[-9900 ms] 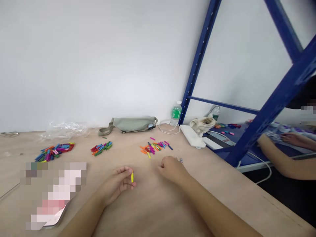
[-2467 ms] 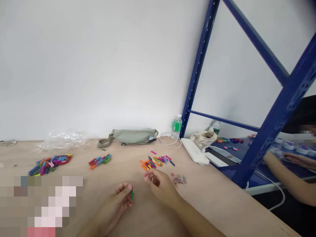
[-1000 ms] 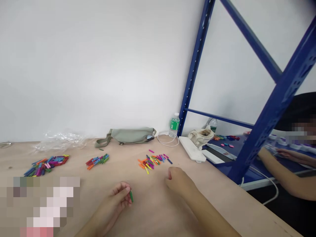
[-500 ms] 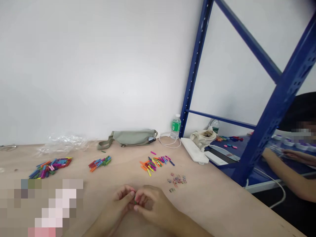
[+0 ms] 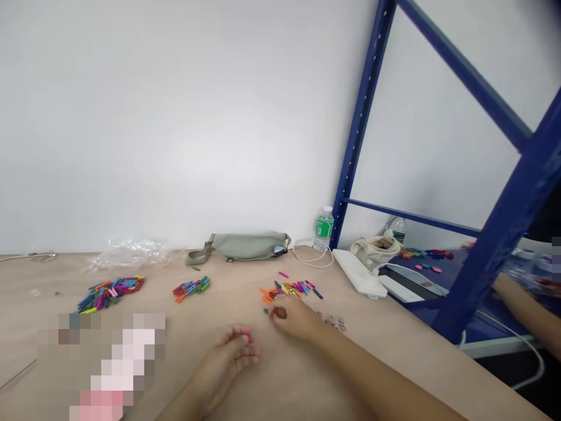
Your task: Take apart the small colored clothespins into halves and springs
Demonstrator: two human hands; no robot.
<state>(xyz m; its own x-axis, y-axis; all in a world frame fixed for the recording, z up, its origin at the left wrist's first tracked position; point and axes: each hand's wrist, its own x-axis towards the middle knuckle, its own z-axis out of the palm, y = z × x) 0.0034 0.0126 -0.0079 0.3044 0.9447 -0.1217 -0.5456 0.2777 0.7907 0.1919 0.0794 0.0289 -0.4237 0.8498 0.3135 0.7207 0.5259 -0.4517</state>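
Moved: the right hand [image 5: 291,318] has gone forward to the near edge of the loose heap, and the left hand [image 5: 221,362] has drawn apart from it, with no green piece showing there now.
Right grip: fingers curled down and pinched together; whether they clench anything cannot be told.
Left grip: released and empty, fingers loosely curled over the desk [image 5: 385,374].
Green peg half [image 5: 265,311]: on or just above the desk, touching distance from the right fingertips, at their 9 o'clock.
Long axis: roughly 9 to 3 o'clock, pointing at those fingertips; too small to be sure.
Done: two gathered piles of mini clothespins [image 5: 111,294] [image 5: 191,285] sit at 9 o'clock from the right hand.
Left: a loose heap of coloured peg halves [image 5: 289,289] at 12 o'clock, and tiny metal bits [image 5: 335,323] at 3 o'clock.
Nearby: a co-worker's forearm [image 5: 521,310] beyond the blue shelf upright [image 5: 491,228].
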